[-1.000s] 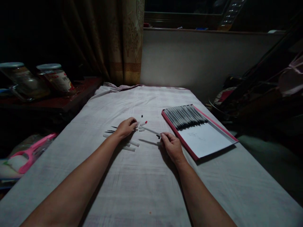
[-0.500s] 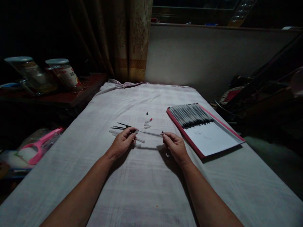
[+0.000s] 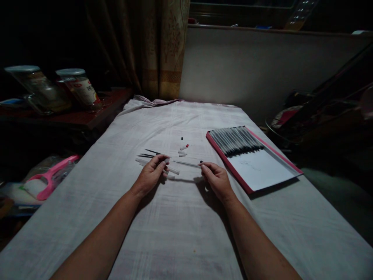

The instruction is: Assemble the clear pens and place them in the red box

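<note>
Over the white cloth of the table [image 3: 180, 225], my right hand [image 3: 217, 181] pinches one end of a thin clear pen barrel [image 3: 186, 163] that points left. My left hand [image 3: 151, 175] is closed near the barrel's other end, its fingertips pinched on a small pale piece too small to name. Loose clear pen tubes [image 3: 173, 171] and thin dark refills [image 3: 150, 153] lie under and beyond my left hand. Small caps, one with a red tip [image 3: 184, 147], and a tiny black piece [image 3: 182, 138] lie a little farther back.
A pink-edged tray [image 3: 271, 175] at the right holds a row of several finished pens [image 3: 236, 140] on white paper. Two lidded jars [image 3: 78, 87] stand on a dark shelf at the left. A pink-handled tool [image 3: 49, 177] lies low left. Curtain and wall stand behind.
My left hand has drawn back from the small caps toward me and now meets the left end of the barrel. My right hand has kept its pinch.
</note>
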A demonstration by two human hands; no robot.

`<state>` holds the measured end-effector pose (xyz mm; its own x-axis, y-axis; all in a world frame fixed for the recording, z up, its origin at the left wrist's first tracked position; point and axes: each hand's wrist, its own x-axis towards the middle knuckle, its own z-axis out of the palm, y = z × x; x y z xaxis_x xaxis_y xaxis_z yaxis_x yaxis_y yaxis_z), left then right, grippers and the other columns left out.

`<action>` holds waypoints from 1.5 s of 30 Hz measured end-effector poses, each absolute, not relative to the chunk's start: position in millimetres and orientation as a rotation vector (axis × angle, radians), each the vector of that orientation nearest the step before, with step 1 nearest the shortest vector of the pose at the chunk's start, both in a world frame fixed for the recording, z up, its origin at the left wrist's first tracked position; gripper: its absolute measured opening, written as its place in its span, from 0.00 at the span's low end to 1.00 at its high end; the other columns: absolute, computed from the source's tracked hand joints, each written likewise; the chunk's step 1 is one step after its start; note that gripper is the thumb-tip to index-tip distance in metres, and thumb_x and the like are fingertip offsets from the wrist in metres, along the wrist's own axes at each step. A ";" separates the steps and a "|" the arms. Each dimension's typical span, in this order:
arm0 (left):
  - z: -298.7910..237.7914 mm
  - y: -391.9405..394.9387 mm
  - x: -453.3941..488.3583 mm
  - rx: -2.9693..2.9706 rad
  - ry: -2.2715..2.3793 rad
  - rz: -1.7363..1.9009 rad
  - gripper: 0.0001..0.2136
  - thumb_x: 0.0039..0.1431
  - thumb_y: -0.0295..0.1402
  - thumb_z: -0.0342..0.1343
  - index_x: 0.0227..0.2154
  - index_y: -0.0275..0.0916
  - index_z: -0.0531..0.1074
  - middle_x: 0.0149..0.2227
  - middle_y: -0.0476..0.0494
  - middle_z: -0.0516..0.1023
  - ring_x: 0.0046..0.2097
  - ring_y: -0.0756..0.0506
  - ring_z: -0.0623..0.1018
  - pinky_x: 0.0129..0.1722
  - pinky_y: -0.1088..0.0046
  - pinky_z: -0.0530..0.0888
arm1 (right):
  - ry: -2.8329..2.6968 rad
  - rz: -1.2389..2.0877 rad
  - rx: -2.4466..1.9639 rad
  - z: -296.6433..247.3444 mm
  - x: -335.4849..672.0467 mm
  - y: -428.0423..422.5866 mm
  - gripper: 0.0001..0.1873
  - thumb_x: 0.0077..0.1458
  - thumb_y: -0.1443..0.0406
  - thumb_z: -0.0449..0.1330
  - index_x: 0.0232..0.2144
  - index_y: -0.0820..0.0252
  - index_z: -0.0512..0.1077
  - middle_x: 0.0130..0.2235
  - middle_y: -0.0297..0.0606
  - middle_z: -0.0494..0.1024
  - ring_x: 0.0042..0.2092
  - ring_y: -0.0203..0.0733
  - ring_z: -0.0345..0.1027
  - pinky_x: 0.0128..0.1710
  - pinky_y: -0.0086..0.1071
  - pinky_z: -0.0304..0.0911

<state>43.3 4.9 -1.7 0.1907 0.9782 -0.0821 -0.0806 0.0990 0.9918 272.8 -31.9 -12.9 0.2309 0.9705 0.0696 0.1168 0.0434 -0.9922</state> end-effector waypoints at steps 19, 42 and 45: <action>6.3 5.7 47.3 0.842 0.981 1.109 0.17 0.52 0.39 0.66 0.37 0.40 0.63 0.45 0.43 0.81 0.31 0.52 0.81 0.22 0.82 0.76 | -1.104 1.013 -1.324 -7.4 264.7 -35.8 0.21 0.44 0.50 0.65 0.32 0.62 0.80 0.20 0.32 0.71 0.20 0.32 0.59 0.20 0.27 0.55; 0.1 -3.0 51.9 1.112 1.105 0.903 0.21 0.45 0.46 0.66 0.39 0.36 0.75 0.18 0.54 0.71 0.15 0.56 0.64 0.13 0.83 0.57 | -1.498 0.959 -1.323 -18.5 268.6 -35.3 0.14 0.51 0.56 0.61 0.32 0.58 0.82 0.31 0.38 0.83 0.34 0.46 0.76 0.39 0.37 0.68; -3.6 -3.3 54.2 1.115 1.142 0.932 0.22 0.44 0.46 0.66 0.38 0.35 0.75 0.19 0.51 0.73 0.16 0.56 0.65 0.14 0.83 0.57 | -1.519 0.912 -1.326 -21.0 268.5 -35.0 0.14 0.52 0.57 0.60 0.32 0.57 0.82 0.32 0.40 0.84 0.35 0.47 0.77 0.39 0.38 0.69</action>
